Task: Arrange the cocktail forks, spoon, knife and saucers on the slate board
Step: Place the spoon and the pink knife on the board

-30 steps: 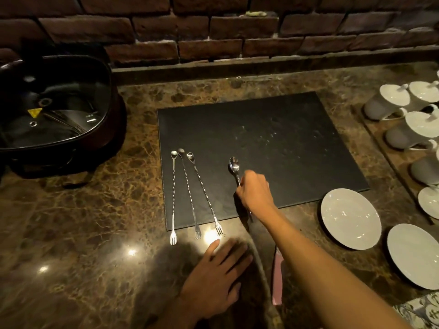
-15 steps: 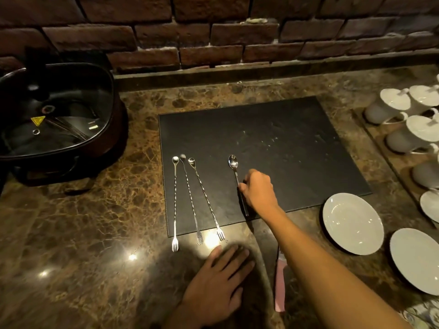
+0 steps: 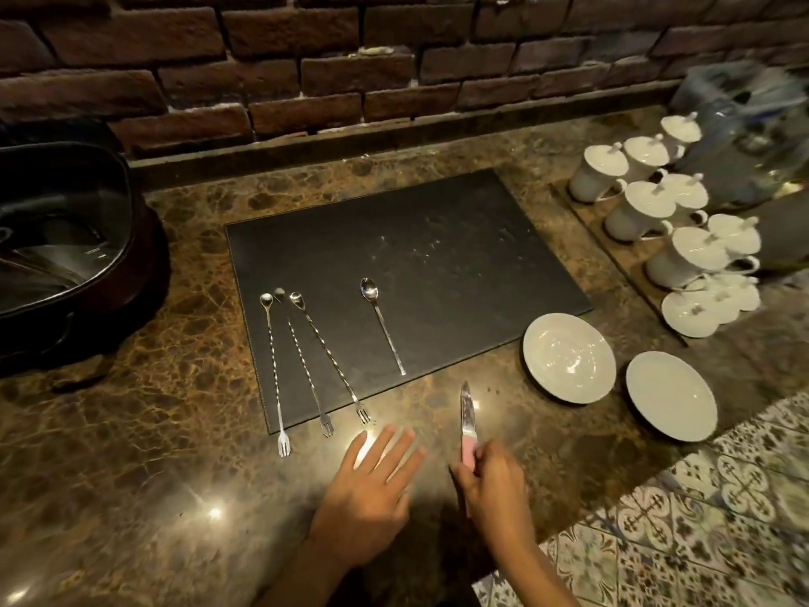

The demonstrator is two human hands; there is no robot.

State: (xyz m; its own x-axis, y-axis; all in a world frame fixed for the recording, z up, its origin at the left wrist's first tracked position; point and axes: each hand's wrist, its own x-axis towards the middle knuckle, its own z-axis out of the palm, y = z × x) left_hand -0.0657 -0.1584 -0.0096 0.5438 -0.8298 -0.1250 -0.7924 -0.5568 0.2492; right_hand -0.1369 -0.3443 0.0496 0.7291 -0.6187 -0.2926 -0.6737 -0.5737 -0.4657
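A dark slate board point(image 3: 437, 256) lies on the marble counter. Three long twisted cocktail forks point(image 3: 302, 357) lie side by side on its left part, tines hanging over the near edge. A spoon point(image 3: 381, 324) rests alone to their right, bowl pointing away. My right hand point(image 3: 492, 488) grips the pink handle of a knife point(image 3: 466, 416) on the counter just in front of the board, blade pointing away. My left hand point(image 3: 372, 484) rests flat on the counter, fingers spread. Two white saucers point(image 3: 569, 357) point(image 3: 672, 396) sit on the counter right of the board.
A black rectangular pot point(image 3: 65, 238) stands at the left. Several white lidded cups point(image 3: 656, 208) stand on a wooden tray at the right. A brick wall point(image 3: 306, 72) backs the counter. The counter's edge and patterned floor tiles point(image 3: 700, 519) lie at bottom right.
My right hand let go of the spoon on the board, drew back toward me and closed on the knife's pink handle. The left hand stayed flat on the counter.
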